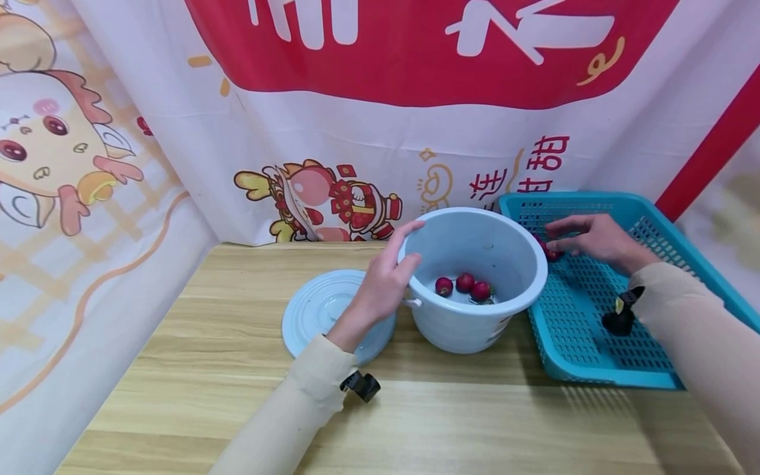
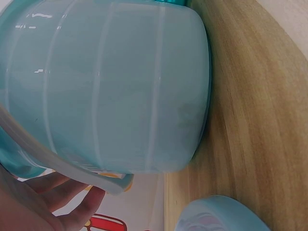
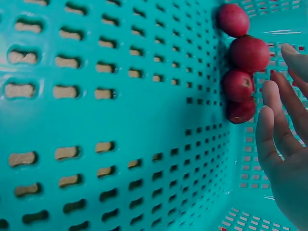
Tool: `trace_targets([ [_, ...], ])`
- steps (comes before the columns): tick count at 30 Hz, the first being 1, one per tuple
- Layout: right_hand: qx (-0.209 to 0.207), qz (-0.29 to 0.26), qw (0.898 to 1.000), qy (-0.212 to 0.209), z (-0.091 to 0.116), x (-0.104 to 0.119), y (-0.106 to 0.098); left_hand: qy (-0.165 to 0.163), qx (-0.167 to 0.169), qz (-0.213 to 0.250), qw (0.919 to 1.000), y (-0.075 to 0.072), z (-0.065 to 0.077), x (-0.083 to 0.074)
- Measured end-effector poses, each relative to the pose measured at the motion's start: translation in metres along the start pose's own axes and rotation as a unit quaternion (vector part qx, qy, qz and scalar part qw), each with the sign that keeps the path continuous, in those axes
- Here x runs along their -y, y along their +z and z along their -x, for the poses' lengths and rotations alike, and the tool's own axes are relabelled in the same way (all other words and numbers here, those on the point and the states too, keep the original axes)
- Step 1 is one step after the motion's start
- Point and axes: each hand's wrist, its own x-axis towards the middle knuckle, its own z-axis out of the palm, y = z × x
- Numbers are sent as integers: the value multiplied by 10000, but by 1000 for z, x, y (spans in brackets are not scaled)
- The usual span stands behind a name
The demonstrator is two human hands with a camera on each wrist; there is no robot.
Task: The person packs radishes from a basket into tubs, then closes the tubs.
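Note:
My left hand (image 1: 382, 280) grips the rim of a light blue bucket (image 1: 457, 333), thumb over the edge. In the left wrist view, fingers (image 2: 79, 207) show beside the bucket's pale handle (image 2: 62, 166). Three red radishes (image 1: 465, 282) lie on the bucket's floor. Over the teal basket (image 1: 584, 377) at the right, my right hand (image 1: 600, 241) reaches down with fingers spread and nothing held. Several more radishes (image 3: 249, 54) sit in a row along the basket's side, close to those fingertips in the right wrist view.
A round light blue lid (image 1: 303, 320) lies on the wooden table (image 1: 196, 376), left of the bucket and partly under my left forearm. The basket stands close against the bucket's right side. A printed cloth (image 1: 332, 125) hangs behind the table.

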Motion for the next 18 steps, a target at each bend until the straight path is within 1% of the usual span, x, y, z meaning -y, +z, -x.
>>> trace_targets([
  [5, 156, 111, 9998, 9, -3, -2, 5, 0, -11, -12, 10000, 1, 0, 0],
  [8, 221, 275, 9994, -4, -4, -2, 8, -4, -9, -11, 10000, 1, 0, 0],
  [13, 160, 572, 9982, 18, -7, -1, 12, 21, -12, 6, 10000, 1, 0, 0],
  [18, 92, 661, 9977, 104, -8, 1, 14, 20, -22, 2, 10000, 1, 0, 0],
])
